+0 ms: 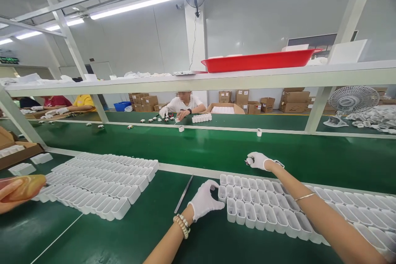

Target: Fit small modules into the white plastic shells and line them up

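Observation:
My left hand [206, 201], in a white glove, is curved open on the near side of the green conveyor. Its thumb and fingers are apart beside a white cup [222, 194] at the left end of a block of open white cups [268, 214]. Over the belt, my right hand [260, 160], also gloved, is closed on a small dark-and-white part [248, 161]; its details are too small to make out. Tweezers [184, 193] lie on the table left of my left hand.
Rows of white cups [93, 185] stand left; another person's hand [18, 192] shows at the left edge. Two single cups [259, 132] [181, 128] ride the belt [210, 148]. Opposite sits a co-worker [185, 105]. A shelf [154, 84] with a red tray [260, 62] spans above.

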{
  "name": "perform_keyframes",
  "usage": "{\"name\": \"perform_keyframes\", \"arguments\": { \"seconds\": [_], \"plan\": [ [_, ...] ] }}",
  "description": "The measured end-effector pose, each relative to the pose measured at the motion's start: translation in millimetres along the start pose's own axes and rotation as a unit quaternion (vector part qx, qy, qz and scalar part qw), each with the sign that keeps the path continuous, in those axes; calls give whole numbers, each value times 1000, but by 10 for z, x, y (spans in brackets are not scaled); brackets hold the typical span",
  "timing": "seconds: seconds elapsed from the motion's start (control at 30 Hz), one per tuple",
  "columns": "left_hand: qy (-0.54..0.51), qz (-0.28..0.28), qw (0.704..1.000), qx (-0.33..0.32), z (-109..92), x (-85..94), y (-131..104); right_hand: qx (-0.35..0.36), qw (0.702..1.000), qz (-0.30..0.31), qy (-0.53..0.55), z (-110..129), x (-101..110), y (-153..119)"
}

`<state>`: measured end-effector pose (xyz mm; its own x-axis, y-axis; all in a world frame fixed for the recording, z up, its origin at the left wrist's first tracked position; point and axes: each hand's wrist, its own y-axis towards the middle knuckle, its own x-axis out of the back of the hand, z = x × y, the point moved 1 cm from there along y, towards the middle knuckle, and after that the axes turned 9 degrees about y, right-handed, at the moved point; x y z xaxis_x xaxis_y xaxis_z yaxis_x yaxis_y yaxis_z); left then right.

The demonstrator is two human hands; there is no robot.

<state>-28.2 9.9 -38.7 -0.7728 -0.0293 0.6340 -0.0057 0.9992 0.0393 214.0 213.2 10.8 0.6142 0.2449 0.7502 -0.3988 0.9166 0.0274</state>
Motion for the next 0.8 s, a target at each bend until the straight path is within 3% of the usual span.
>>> {"name": "perform_keyframes", "arguments": {
  "seconds": [0.2, 0.4, 0.6, 0.7, 0.8],
  "plan": [
    [-4, -9, 1000, -20, -61, -16, 0, -7, 997, 7, 79, 72, 158, -152],
    [9, -42, 999, -8, -161, 16, -46, 42, 987, 19, 152, 306, 192, -403],
    [-4, -90, 996, -2, -390, 250, -419, 138, 971, 47, 188, 875, 29, -1048],
    [36, -133, 989, -47, -474, 378, -610, 188, 962, 62, 188, 1138, -126, -1383],
    [77, -155, 979, -107, -437, 435, -684, 221, 954, 84, 184, 1299, -273, -1595]
  ]
}}
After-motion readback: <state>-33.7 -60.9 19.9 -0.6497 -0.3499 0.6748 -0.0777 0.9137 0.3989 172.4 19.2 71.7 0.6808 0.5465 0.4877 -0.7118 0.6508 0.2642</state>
